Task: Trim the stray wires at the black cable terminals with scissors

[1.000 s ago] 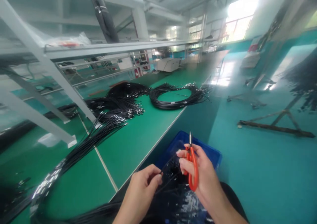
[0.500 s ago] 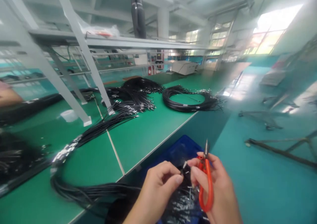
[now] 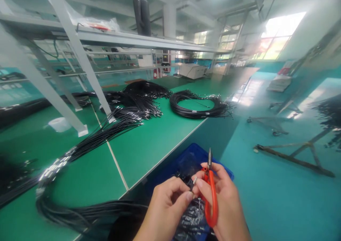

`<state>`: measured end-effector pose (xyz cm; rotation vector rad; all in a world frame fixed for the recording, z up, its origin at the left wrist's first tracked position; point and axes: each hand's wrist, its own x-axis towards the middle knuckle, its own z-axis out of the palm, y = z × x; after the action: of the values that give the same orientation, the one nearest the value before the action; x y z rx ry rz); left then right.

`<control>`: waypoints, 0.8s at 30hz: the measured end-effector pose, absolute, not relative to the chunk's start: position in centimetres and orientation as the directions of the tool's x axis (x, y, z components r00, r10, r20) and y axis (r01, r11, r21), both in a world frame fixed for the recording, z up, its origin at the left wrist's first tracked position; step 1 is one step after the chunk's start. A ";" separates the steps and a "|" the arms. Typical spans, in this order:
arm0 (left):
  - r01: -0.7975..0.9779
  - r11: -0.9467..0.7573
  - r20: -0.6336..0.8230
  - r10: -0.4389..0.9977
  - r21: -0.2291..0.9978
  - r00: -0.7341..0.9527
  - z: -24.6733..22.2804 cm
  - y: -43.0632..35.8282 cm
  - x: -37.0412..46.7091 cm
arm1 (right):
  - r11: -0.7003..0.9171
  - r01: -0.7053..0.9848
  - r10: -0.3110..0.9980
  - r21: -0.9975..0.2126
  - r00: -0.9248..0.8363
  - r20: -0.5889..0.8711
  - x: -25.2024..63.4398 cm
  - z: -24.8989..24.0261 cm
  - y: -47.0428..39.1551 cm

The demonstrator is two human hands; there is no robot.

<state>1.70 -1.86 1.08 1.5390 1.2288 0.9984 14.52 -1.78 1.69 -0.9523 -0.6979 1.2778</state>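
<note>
My right hand point(image 3: 222, 195) is wrapped around pliers with red handles point(image 3: 212, 205), whose metal jaws point up and away from me. A small silvery piece point(image 3: 195, 180) shows at the tips of its thumb and forefinger. Close beside it, my left hand point(image 3: 170, 205) pinches with thumb and forefinger; something small and dark is at the tips, too small to name. Below both hands is a blue bin point(image 3: 226, 172) holding black items and clear, shiny plastic. A bundle of black cables point(image 3: 87, 211) curves off the bench toward my left forearm, which hides its near end.
More black cables with metal ends point(image 3: 144, 108) lie on the green bench point(image 3: 149, 148), beside a coiled bundle point(image 3: 197, 114). White shelf posts point(image 3: 82, 70) rise at the left, near a white roll point(image 3: 59, 125). A wheeled metal stand point(image 3: 293, 157) stands on the floor at right.
The view has shifted slightly, so bench and hands appear further left. Both hands stay close together, with the pliers still in the right one and the silvery piece nearer its thumb.
</note>
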 end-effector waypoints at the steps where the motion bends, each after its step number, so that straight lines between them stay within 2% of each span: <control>1: 0.256 -0.101 0.055 0.982 0.961 0.181 1.0 -1.9 1.7 | 0.016 -0.466 0.980 -0.885 0.183 -0.079 14.6 1.6 -1.7; 4: 0.188 -0.077 0.044 0.983 0.979 0.176 0.7 -2.0 1.8 | -0.022 -0.518 0.981 -0.855 0.154 -0.118 14.5 1.4 -1.7; 9: -0.060 -0.071 0.078 0.989 0.996 0.127 0.9 -2.3 2.6 | -0.159 -0.638 0.971 -0.753 0.036 -0.236 13.7 0.7 -1.9; 13: 0.001 -0.104 0.104 0.994 0.995 -0.016 1.7 -2.2 2.9 | -0.157 -0.624 0.975 -0.765 0.026 -0.221 12.9 0.9 -2.2; 15: -0.086 -0.060 0.062 0.998 0.995 0.018 1.9 -2.0 2.6 | -0.147 -0.619 0.982 -0.772 0.006 -0.191 12.8 1.2 -2.2; 19: -0.349 0.057 0.016 0.979 0.935 0.205 1.7 -1.6 1.7 | -0.154 -0.657 0.987 -0.738 -0.063 -0.150 13.0 1.5 -2.0; 24: -0.456 0.112 -0.014 0.977 0.883 0.212 1.4 -1.6 1.7 | -0.194 -0.669 0.980 -0.718 -0.109 -0.164 13.1 0.9 -2.0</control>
<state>1.69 -1.56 1.39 0.8956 0.7392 1.2060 13.14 -1.99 0.90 -0.7450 -0.5688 1.6407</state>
